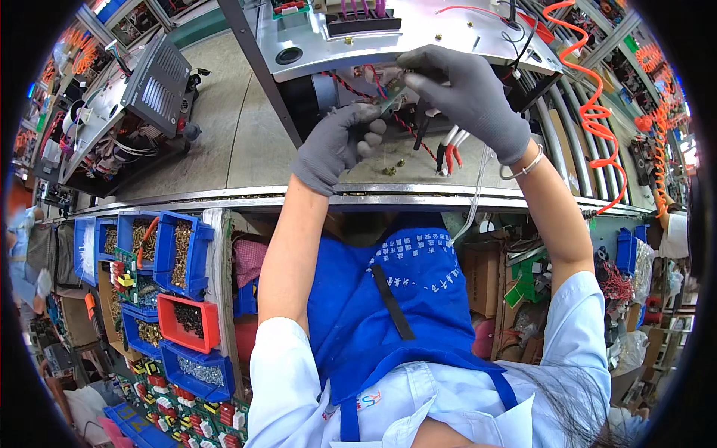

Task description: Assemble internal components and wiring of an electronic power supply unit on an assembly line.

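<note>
In grey gloves, both my hands meet below the front edge of a metal chassis panel (418,46). My left hand (336,147) is closed, pinching the lower end of a small green circuit board (390,103). My right hand (470,97) reaches over from the right, thumb and fingers closed at the board's upper end; what they pinch is hidden. Twisted red and black wires (349,87) run behind the board into the chassis. White cables with red and black sleeved ends (450,149) hang under my right hand. Several brass fasteners (390,171) lie on the bench below.
Another open unit with a louvred grey panel (160,86) stands on the bench at left. Metal rollers (566,134) and a coiled orange air hose (594,112) are at right. Below the bench edge (246,196), blue screw bins (181,250) and a red bin (188,322) hang at left.
</note>
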Demonstrator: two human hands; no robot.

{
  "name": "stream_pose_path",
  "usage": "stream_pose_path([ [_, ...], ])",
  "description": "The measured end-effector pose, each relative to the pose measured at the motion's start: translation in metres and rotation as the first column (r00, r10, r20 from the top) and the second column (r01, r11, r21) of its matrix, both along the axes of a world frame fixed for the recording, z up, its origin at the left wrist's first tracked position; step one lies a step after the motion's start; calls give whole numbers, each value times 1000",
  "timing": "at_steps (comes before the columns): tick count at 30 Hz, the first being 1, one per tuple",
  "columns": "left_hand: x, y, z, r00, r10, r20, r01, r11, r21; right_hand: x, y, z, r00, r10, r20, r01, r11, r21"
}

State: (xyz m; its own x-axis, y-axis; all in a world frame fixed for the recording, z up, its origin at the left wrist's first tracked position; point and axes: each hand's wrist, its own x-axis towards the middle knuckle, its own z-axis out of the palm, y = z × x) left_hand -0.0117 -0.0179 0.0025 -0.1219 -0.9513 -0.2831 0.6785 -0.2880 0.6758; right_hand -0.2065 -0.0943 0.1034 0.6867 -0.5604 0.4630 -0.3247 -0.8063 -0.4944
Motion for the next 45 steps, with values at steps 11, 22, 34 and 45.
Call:
stream_pose_path([
  [11,-35,1,9,775,169,609,61,939,-339,12,-4,-24,1000,31,0,-31,988,150],
  [22,-43,12,22,948,253,-194,-289,938,-190,11,-8,-20,986,170,0,-165,958,234],
  [34,-44,-3,-6,915,384,-120,-395,915,-81,2,-8,-5,984,121,-127,-82,958,276],
  [45,-62,-8,-13,770,638,9,-590,718,-369,20,18,-26,988,-118,-103,54,875,-481],
])
